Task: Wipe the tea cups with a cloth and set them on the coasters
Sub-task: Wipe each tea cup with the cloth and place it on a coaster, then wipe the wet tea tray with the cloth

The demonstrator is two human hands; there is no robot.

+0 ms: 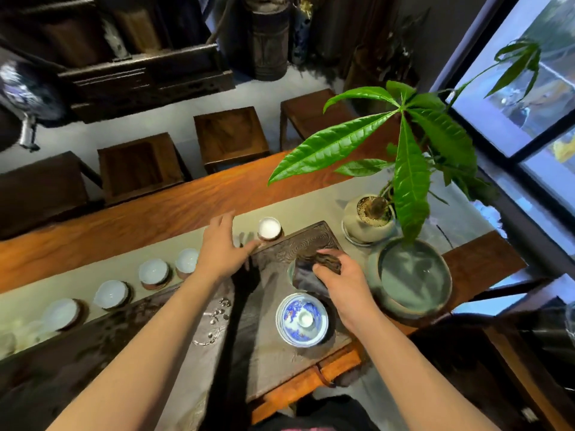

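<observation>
Leaving the far cup centred on its coaster, left hand open beside it; right hand gripping the dark cloth, ready for wiping another cup.

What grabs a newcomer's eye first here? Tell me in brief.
The leafy green potted plant at the table's far right stands out first. Next comes the blue-and-white lidded porcelain bowl on the dark carved tea tray, just beside the right hand, which grips a dark cloth.

Bare runner lies open behind the cups at left centre; the plant and basin crowd the right.
</observation>
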